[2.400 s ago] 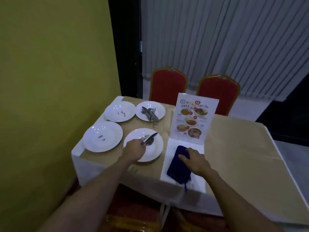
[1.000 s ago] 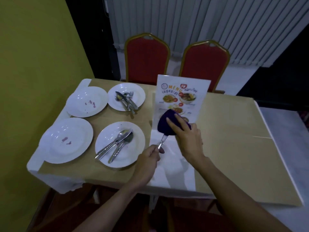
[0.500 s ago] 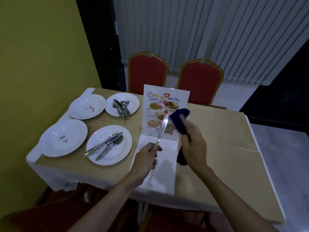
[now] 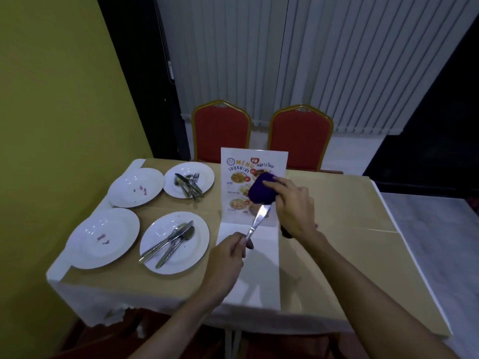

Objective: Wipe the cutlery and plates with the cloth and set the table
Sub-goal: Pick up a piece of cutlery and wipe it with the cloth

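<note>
My left hand [image 4: 229,251] grips the handle of a table knife [image 4: 258,221] that points up and away. Around the blade's tip my right hand [image 4: 294,206] holds a dark blue cloth [image 4: 260,191]. Both are raised above the table, in front of the menu card. A near white plate [image 4: 158,246] carries loose cutlery [image 4: 172,240]. The far plate [image 4: 207,177] holds more cutlery [image 4: 189,186]. At the left, two plates with reddish stains, one near [image 4: 88,238] and one far [image 4: 129,186], hold no cutlery.
A standing menu card [image 4: 239,172] rises mid-table with a white sheet [image 4: 259,270] in front. The table [image 4: 350,237] has a tan cover. Two red chairs, left [image 4: 220,130] and right [image 4: 300,138], stand behind it. A yellow wall [image 4: 51,112] runs along the left.
My left hand took a knife from the near plate and lifted it. My right hand picked the cloth off the white sheet and now wraps it over the blade tip again.
</note>
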Available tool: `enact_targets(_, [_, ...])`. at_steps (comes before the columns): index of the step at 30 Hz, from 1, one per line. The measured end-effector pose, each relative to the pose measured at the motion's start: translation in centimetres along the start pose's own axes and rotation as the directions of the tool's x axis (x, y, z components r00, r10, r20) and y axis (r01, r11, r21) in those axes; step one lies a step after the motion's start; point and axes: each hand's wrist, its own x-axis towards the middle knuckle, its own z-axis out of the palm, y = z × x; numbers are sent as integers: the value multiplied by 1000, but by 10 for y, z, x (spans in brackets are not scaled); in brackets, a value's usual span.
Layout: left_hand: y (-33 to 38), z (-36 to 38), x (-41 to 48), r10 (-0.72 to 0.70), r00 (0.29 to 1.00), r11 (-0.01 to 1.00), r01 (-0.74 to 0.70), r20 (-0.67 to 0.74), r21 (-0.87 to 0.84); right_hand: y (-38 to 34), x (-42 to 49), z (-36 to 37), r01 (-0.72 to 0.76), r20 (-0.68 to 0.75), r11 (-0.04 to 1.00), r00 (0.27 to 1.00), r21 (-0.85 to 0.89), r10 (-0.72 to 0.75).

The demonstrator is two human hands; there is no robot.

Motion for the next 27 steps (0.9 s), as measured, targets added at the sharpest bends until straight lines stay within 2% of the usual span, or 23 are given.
enact_targets(1, [1,-1,0,-40,999,995,39,-9,-89,-6,8,-4,-169,78,947,985,273,154])
enact_targets(2, [3,-2,2,-81,997,981,77,-14,-178,-12,11,-8,-345,194,771,939,535,285])
enact_targets(3, [5,-7,6,-122,993,962,118,-2,-247,-19,8,-11,-502,352,529,862,684,363])
enact_targets(4, [7,-9,10,-170,985,939,169,24,-300,-22,2,-12,-619,515,318,780,718,355])
enact_targets(5, [9,-12,13,-219,974,909,225,57,-352,-22,-6,-12,-682,628,187,727,707,278])
enact_targets(6, [10,-17,16,-256,962,877,270,91,-398,-23,-13,-11,-699,678,142,715,701,172])
enact_targets(8, [10,-22,21,-315,942,842,334,118,-424,-19,-22,-7,-670,679,145,734,728,-22])
enact_targets(11, [8,-25,25,-316,933,821,360,171,-444,-19,-28,-6,-549,608,290,773,784,-180])
enact_targets(13, [8,-25,25,-295,921,801,383,254,-459,-26,-34,-3,-513,569,308,812,801,-128])
enact_targets(15, [10,-25,28,-255,923,800,369,289,-474,-33,-39,1,-477,505,323,863,818,-6])
enact_targets(19, [29,-35,50,-112,994,861,106,17,-497,-39,-47,-1,-423,419,416,902,805,105])
enact_targets(22, [51,-35,71,24,1000,943,-27,-15,-330,-42,-49,-9,-412,417,439,904,798,90])
enact_targets(24, [63,-30,83,64,997,963,-71,-34,-258,-43,-51,-12,-418,418,426,903,802,100])
enact_targets(27, [78,-26,97,0,995,935,-35,-100,-352,-36,-61,-12,-453,455,439,884,776,108])
